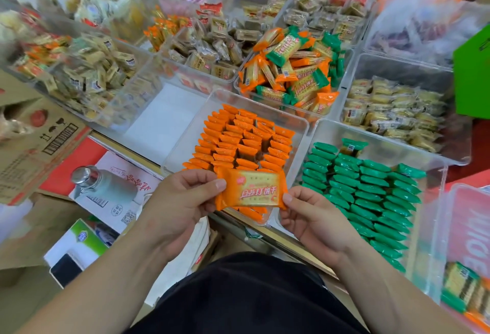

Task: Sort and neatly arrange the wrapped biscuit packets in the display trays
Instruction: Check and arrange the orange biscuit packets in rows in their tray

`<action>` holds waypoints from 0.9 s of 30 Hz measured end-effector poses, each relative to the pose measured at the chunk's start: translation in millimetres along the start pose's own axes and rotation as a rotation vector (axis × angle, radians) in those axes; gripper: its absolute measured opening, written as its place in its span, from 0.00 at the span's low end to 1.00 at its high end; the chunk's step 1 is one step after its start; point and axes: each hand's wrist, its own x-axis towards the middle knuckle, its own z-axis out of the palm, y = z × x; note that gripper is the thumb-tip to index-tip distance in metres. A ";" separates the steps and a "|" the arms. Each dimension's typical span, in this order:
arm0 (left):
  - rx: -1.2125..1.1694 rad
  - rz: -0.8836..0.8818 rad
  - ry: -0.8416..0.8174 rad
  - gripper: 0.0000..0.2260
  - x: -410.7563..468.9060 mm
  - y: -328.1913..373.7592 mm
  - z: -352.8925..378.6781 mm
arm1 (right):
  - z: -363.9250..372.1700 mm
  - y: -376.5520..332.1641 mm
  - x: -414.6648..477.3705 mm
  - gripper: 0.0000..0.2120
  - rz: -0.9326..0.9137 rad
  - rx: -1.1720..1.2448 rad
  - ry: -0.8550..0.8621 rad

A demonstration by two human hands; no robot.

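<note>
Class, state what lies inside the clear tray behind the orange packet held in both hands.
Rows of orange packets stand on edge in the clear tray. The held packet, pinched by left hand and right hand, covers its near rows.

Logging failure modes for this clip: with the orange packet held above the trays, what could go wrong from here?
The orange packet, pinched only at its ends by the left hand and right hand, could slip and knock the standing orange rows askew. The mixed pile behind is heaped above its rim; packets may spill forward.
</note>
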 end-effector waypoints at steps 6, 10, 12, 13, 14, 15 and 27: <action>-0.072 -0.029 -0.022 0.03 3.0 -13.7 -2.9 | 11.3 -17.0 -21.4 0.08 -0.147 -0.087 -0.093; -0.143 -0.007 -0.054 0.21 1.6 -13.1 -2.3 | 14.8 -21.6 -28.9 0.07 -0.187 -0.152 -0.096; -0.142 0.024 -0.038 0.24 1.0 -11.0 -0.9 | 12.3 -22.5 -27.8 0.10 -0.187 -0.143 -0.051; -0.144 0.034 -0.025 0.20 0.2 -9.5 0.7 | 10.2 -22.5 -26.8 0.12 -0.183 -0.131 -0.032; -0.140 0.047 -0.018 0.16 -1.7 -7.0 3.7 | 8.9 -22.5 -25.7 0.11 -0.184 -0.130 -0.018; -0.120 0.072 -0.016 0.12 -3.0 -5.3 6.0 | 7.6 -21.9 -24.5 0.09 -0.188 -0.136 -0.012; 0.512 0.223 0.073 0.08 -10.3 9.6 4.4 | 2.1 -18.5 -13.1 0.05 0.026 -0.142 0.016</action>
